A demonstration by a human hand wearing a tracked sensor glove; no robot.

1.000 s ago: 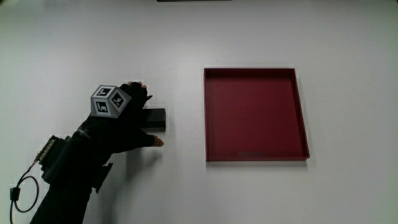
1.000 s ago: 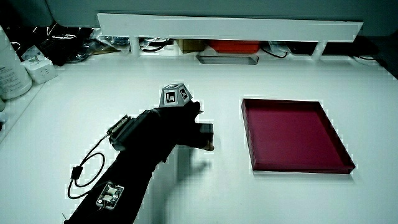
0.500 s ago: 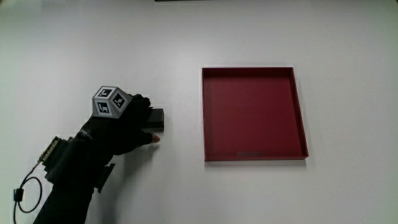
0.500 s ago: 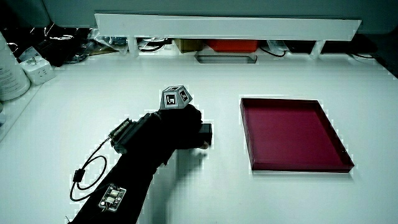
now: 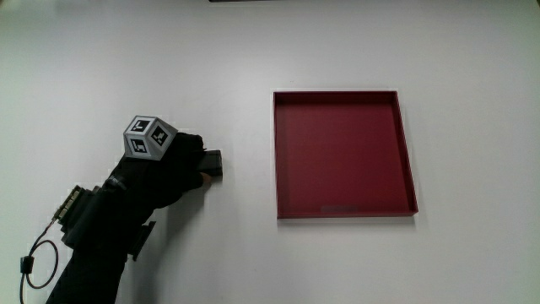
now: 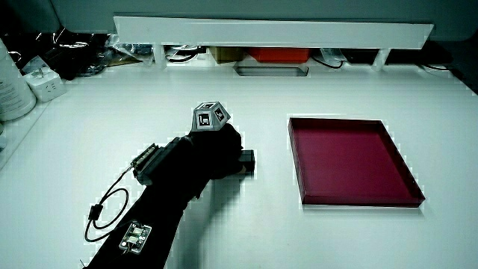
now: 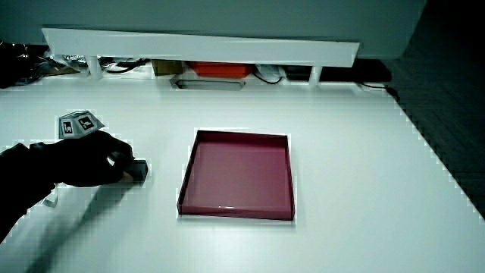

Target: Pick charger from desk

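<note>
From above, the hand [image 5: 173, 165] is curled closed around the charger [image 5: 213, 163], a dark block resting on the desk [image 5: 126, 59]. Its free end sticks out from under the fingers toward the red tray [image 5: 344, 154], well apart from it, so its long axis seems aimed at the tray.

In both side views the charger [image 6: 247, 159] [image 7: 139, 171] lies flat between hand [image 6: 216, 153] [image 7: 102, 159] and tray [image 6: 351, 160] [image 7: 237, 175], apparently not yet lifted.

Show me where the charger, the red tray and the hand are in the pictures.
charger [image 5: 214, 162], main view, on the black end that shows past the hand.
red tray [image 5: 344, 152], main view, on its bare floor.
hand [image 6: 213, 152], in a side view, on the back of the glove.
</note>
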